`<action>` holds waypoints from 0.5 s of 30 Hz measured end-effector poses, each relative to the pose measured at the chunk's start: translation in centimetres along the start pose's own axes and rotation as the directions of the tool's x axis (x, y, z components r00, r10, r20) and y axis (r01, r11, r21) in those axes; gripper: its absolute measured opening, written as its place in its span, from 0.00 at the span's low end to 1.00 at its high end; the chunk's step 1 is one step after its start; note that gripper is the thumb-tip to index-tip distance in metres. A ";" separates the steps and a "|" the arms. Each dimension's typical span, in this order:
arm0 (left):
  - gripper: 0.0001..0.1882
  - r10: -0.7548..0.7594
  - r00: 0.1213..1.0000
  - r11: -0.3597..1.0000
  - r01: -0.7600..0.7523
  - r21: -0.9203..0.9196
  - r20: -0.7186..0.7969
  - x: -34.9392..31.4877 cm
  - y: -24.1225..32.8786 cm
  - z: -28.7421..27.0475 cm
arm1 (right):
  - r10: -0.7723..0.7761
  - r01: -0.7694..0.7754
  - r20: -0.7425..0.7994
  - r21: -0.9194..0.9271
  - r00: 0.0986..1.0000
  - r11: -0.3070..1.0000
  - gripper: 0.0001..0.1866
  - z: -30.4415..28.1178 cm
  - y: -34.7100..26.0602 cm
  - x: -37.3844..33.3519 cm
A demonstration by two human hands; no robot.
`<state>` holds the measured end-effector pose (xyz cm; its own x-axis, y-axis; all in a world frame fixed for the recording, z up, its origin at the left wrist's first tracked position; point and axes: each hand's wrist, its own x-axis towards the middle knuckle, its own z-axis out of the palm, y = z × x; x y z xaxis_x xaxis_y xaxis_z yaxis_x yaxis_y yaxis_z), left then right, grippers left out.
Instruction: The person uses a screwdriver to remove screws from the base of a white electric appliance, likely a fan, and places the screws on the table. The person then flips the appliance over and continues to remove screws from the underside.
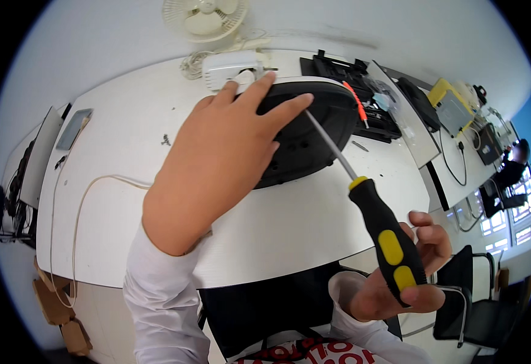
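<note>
My left hand (217,164) lies flat on a round black plastic part (320,130) on the white table (125,200), fingers spread over its near left edge, pressing it down. My right hand (411,285) grips the black and yellow handle of a screwdriver (384,233). Its long metal shaft slants up to the left and its tip meets the black part just beside my left fingertips.
Behind the black part are a white plastic housing (232,67), a white fan (203,17) and a coiled white cable (192,64). A black tray (362,91) with an orange-handled tool (356,103) lies to the right. Loose screws (166,140) and a phone (74,128) sit left. A person (511,167) sits far right.
</note>
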<state>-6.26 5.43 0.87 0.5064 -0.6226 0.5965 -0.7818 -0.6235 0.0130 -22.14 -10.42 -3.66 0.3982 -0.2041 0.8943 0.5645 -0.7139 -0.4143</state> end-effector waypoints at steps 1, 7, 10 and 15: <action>0.30 -0.013 1.000 1.000 0.013 0.007 0.004 -0.2 -0.1 0.0 | -0.015 0.015 -0.005 0.000 1.000 1.000 0.22 0.1 0.1 0.0; 0.31 -0.011 0.999 1.000 0.011 0.002 0.032 0.5 0.4 -0.1 | -0.072 0.081 0.090 -0.103 0.993 0.991 0.22 -1.3 -0.3 -0.2; 0.28 0.012 1.000 1.000 -0.012 -0.014 0.021 0.3 -0.3 0.6 | -0.143 0.141 -0.025 -0.085 0.989 0.986 0.17 0.8 0.3 -0.5; 0.26 0.016 0.996 0.999 -0.019 -0.028 -0.090 -0.5 -1.2 0.4 | -0.115 0.112 -0.063 -0.049 0.991 0.992 0.23 1.2 -1.4 -0.2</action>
<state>-5.40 6.30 0.20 0.4589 -0.5876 0.6664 -0.8011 -0.5981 0.0242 -22.14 -8.55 -3.44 0.2844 -0.1621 0.9449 0.5695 -0.7643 -0.3026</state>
